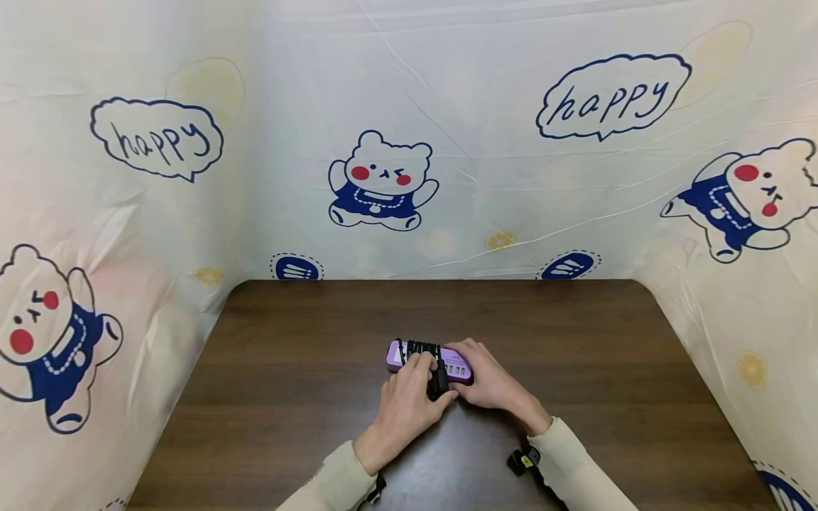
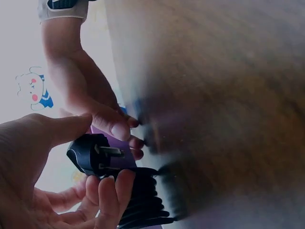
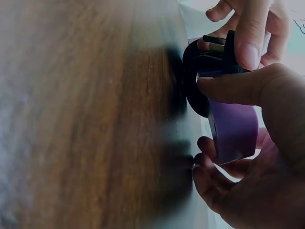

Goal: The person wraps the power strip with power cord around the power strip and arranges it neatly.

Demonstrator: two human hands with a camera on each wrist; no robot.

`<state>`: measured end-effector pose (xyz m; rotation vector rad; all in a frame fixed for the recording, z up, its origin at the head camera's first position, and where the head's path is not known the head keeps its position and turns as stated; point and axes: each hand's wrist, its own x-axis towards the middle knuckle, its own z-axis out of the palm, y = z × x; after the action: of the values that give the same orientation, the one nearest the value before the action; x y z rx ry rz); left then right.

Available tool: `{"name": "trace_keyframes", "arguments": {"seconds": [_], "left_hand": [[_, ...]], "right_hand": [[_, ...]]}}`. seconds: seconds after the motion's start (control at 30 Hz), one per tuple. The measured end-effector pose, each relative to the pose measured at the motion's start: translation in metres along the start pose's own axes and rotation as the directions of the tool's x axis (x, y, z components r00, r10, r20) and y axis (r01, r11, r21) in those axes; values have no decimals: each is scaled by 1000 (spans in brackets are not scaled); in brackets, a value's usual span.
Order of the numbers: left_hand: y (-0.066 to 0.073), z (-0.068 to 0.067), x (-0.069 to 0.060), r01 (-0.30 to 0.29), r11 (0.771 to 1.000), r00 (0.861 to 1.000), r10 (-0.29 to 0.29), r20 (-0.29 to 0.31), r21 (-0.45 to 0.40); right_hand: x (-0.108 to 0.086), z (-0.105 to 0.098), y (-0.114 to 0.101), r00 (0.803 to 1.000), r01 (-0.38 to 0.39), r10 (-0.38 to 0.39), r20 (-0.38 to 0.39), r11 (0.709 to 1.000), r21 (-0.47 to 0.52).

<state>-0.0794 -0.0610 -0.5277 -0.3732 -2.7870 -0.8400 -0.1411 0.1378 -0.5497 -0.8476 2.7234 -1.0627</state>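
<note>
A purple power strip (image 1: 459,370) with a row of USB ports lies on the table, turned slightly askew. Its black cord (image 1: 417,347) is wound in several turns around the body. My left hand (image 1: 404,399) pinches the black plug (image 2: 87,155) between thumb and fingers; the plug's metal prongs show in the left wrist view. At the strip's other end, my right hand (image 1: 492,377) grips the purple housing (image 3: 237,131), thumb on one side and fingers on the other. The left hand partly covers the strip's near side in the head view.
The brown wooden table (image 1: 307,326) extends around the hands on all sides. A pale curtain (image 1: 486,142) printed with cartoon bears stands behind it and at both sides. A small black device (image 1: 524,460) is strapped at the right wrist.
</note>
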Motion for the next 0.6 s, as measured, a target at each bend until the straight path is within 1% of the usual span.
{"name": "trace_keyframes", "arguments": {"seconds": [0.1,0.3,0.47,0.6], "left_hand": [[0,-1,-1,-9,1000,1000,9,4,16],[2,-3,-1,-16,999,1000,17,-6,32],[2,-5,-3,-11,997,1000,13,-27,74],[-1,-11,-4,5,994,999,0,-46,110]], "right_hand": [[0,0,-2,1000,11,-11,-1,1000,3],[0,-1,-4,1000,0,0,15,1000,6],[0,-4,-6,1000,7,-7,24,1000,8],[-2,-6,-7,999,26,-27,27,1000,3]]}}
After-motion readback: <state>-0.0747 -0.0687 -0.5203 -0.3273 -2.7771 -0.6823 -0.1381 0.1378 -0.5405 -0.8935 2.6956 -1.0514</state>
